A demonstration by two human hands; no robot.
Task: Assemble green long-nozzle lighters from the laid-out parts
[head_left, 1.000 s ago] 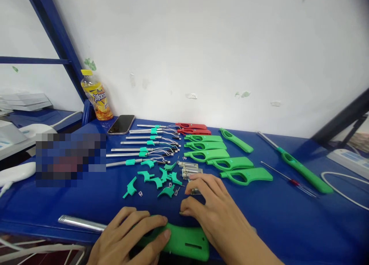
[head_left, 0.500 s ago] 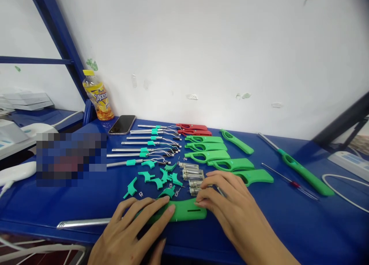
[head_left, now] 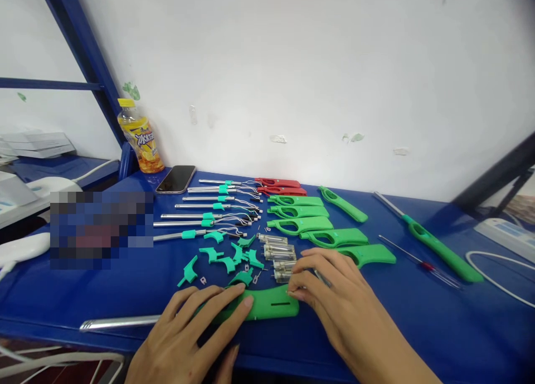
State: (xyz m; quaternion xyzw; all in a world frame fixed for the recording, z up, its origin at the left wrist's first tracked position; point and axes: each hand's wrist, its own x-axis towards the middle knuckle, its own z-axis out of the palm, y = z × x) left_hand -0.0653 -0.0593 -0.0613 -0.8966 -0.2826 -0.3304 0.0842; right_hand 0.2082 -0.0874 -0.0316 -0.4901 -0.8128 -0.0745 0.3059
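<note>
The bench (head_left: 418, 328) carries the green lighter (head_left: 270, 305) near its front edge, long axis left to right. The left hand (head_left: 184, 339) holds its mid-section, fingers draped over it. The right hand (head_left: 338, 297) is nearer the slotted right end, fingers narrow; whether they grip anything cannot be told. The metal tube's (head_left: 121, 322) joint is hidden beneath the left hand.

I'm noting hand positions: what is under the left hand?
Under the left hand lies a green handle, its slotted end showing; a metal tube sticks out on the other side. The hand hides most of the stretch between, including any join.
</note>
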